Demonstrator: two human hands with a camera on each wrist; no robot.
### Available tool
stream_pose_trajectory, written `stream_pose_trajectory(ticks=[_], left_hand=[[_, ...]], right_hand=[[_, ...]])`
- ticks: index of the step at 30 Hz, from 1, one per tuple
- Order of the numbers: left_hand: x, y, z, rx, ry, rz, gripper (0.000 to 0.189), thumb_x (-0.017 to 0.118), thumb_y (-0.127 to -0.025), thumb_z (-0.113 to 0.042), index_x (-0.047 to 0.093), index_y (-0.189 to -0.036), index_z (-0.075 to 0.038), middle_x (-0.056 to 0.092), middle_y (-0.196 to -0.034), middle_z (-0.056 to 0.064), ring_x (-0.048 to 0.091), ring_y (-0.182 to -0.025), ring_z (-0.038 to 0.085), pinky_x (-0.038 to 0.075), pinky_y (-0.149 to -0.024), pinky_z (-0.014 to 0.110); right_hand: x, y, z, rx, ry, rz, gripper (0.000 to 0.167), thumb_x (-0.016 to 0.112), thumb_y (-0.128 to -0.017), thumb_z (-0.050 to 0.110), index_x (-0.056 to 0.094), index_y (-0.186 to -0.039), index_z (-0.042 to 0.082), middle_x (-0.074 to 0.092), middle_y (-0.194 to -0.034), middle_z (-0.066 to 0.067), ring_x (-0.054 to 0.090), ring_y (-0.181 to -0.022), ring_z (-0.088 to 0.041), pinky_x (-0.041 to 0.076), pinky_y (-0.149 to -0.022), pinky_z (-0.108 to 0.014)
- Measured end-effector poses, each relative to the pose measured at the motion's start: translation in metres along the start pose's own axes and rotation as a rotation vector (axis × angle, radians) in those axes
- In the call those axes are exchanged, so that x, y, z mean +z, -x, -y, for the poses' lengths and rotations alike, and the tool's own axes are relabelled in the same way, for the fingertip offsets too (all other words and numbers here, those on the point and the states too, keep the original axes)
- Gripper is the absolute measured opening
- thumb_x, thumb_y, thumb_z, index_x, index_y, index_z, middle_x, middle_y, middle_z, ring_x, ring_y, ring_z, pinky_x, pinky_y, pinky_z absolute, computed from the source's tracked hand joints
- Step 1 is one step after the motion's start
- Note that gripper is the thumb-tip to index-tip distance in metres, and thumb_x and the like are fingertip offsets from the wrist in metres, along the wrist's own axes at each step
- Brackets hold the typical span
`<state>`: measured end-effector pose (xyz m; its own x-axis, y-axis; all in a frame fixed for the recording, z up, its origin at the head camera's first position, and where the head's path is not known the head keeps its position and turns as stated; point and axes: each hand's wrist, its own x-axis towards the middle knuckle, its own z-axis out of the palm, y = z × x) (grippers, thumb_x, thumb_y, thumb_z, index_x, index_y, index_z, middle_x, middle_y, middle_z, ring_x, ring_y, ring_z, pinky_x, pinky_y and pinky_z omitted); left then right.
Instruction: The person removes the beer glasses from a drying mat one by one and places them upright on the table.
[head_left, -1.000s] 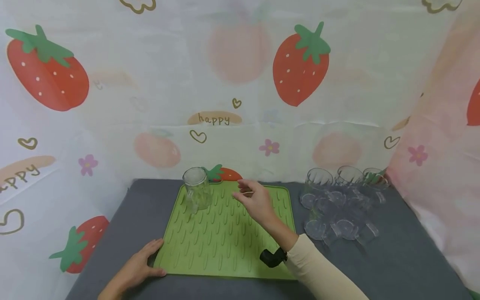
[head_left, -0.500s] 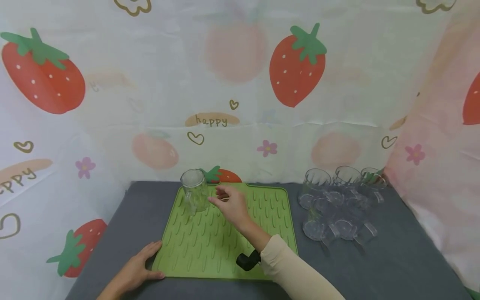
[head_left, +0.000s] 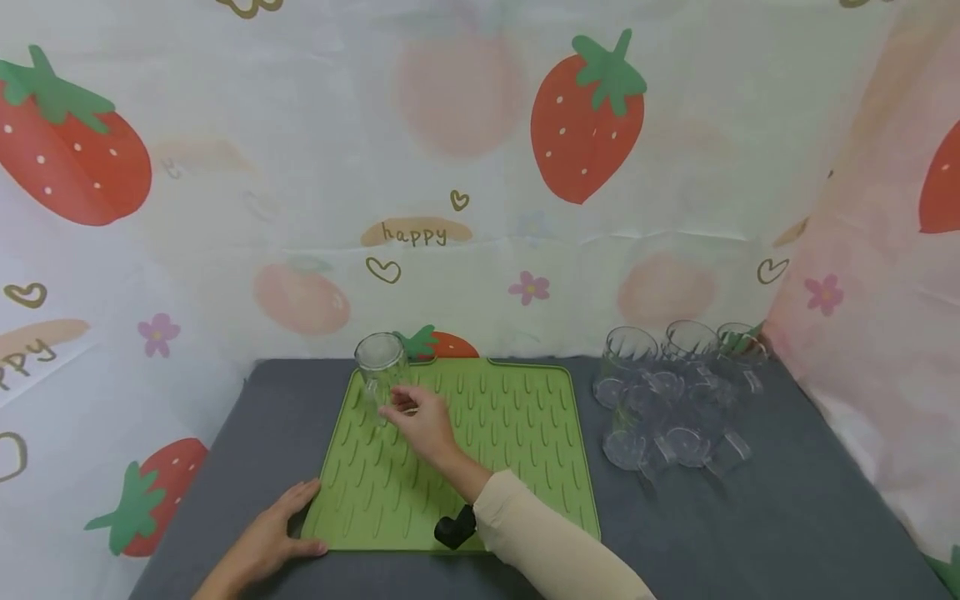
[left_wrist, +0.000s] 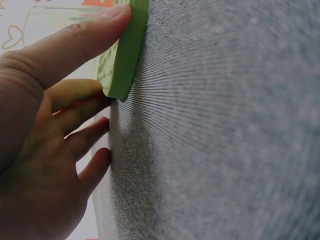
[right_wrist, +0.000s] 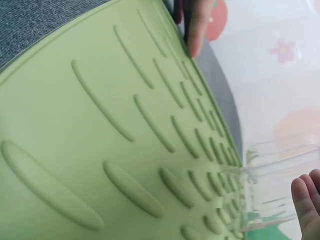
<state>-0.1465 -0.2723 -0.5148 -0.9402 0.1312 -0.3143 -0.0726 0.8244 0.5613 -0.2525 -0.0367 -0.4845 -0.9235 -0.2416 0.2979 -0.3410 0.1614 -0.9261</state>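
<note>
A clear glass mug (head_left: 381,357) stands at the back left of a green ribbed mat (head_left: 510,467). My right hand (head_left: 423,425) is at the mug's right side, its loosely bent fingers and thumb overlapping the lower part of the glass in the head view. In the right wrist view, the mug (right_wrist: 270,180) lies just beyond the fingertips (right_wrist: 301,197). My left hand (head_left: 270,533) rests at the mat's front left corner, the thumb touching the front edge and the other fingers along the left side. Close up, the thumb and index finger touch the mat's edge (left_wrist: 127,55).
Several more clear glass mugs (head_left: 667,392) stand grouped on the dark grey cloth (head_left: 787,500) right of the mat. A white curtain (head_left: 465,167) printed with strawberries hangs behind and at the sides. A black wrist camera (head_left: 455,527) sits by the right sleeve.
My right hand has moved left across the mat to the mug. My left hand has stayed at the mat's corner, and the mug stands where it was. The head view has shifted slightly.
</note>
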Motion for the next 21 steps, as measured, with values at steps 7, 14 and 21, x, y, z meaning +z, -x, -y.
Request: stream_pose_trajectory(ticks=[7,14,21], left_hand=[[0.002,0.002,0.002,-0.007,-0.012,-0.012,0.104,0.085,-0.068,-0.043,0.036,-0.148,0.003,0.031,-0.151,0.033,0.027,-0.139,0.054,0.037,-0.102,0.067],[0.001,0.001,0.001,-0.017,-0.009,-0.016,0.105,0.085,-0.067,-0.043,0.036,-0.148,0.002,0.03,-0.151,0.033,0.027,-0.139,0.054,0.036,-0.102,0.066],[0.002,0.0,0.001,-0.034,0.007,-0.007,0.105,0.085,-0.068,-0.044,0.035,-0.149,0.002,0.028,-0.153,0.033,0.025,-0.14,0.053,0.036,-0.103,0.066]], right_hand=[[0.011,0.001,-0.011,0.051,-0.049,0.045,0.036,0.07,-0.09,0.014,0.065,-0.121,-0.004,0.069,-0.112,-0.02,0.066,-0.102,-0.03,0.056,-0.083,-0.023],[0.018,-0.003,-0.012,0.114,-0.078,0.095,0.039,0.071,-0.09,0.017,0.064,-0.125,0.0,0.067,-0.119,-0.017,0.064,-0.11,-0.029,0.054,-0.086,-0.023],[0.022,-0.006,-0.006,0.138,-0.075,0.115,0.039,0.07,-0.091,0.016,0.064,-0.125,-0.001,0.067,-0.119,-0.018,0.064,-0.109,-0.027,0.054,-0.086,-0.024]])
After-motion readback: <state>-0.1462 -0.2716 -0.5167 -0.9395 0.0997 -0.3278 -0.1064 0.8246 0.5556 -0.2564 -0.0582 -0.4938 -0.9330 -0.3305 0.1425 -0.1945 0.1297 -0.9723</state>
